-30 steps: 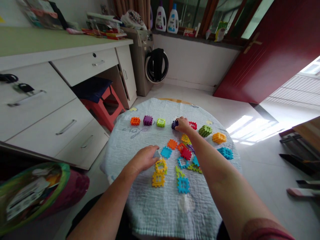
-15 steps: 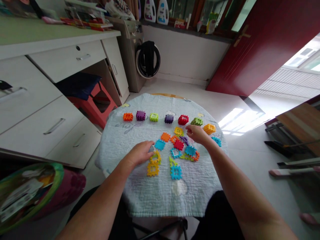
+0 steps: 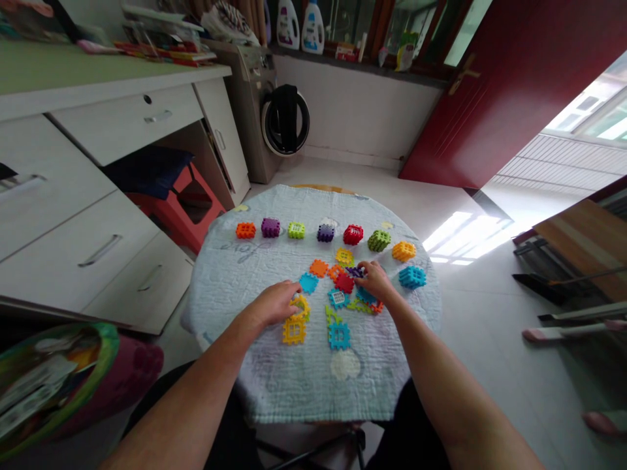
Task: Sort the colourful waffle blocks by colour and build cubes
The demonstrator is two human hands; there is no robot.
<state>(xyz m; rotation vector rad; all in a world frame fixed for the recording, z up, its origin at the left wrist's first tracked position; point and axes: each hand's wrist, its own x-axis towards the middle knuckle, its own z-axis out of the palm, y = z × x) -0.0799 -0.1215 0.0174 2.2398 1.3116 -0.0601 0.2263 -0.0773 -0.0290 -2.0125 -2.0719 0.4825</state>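
My left hand (image 3: 278, 301) rests beside a yellow ring-shaped piece (image 3: 300, 307), fingers apart and nothing held. A yellow window piece (image 3: 294, 331) lies just below it. My right hand (image 3: 373, 277) has its fingers closed at a dark purple piece (image 3: 354, 271) in the loose pile. Around it lie a red piece (image 3: 344, 282), an orange piece (image 3: 318, 267), a yellow piece (image 3: 344, 256) and blue pieces (image 3: 309, 282). Nearer me is a blue window piece (image 3: 339, 335) beside a green one (image 3: 332, 316). My right hand partly hides another blue piece.
Along the far side of the cloth-covered round table (image 3: 313, 385) stands a row of stacks, from orange (image 3: 245, 230) to yellow (image 3: 404, 250), with a blue stack (image 3: 412, 277) at the right. A red stool (image 3: 181, 209) and a bin (image 3: 98, 372) are at the left.
My right hand has moved down and toward me, from beside the green stack to the purple piece. The blue stack is now uncovered. My left hand has barely moved.
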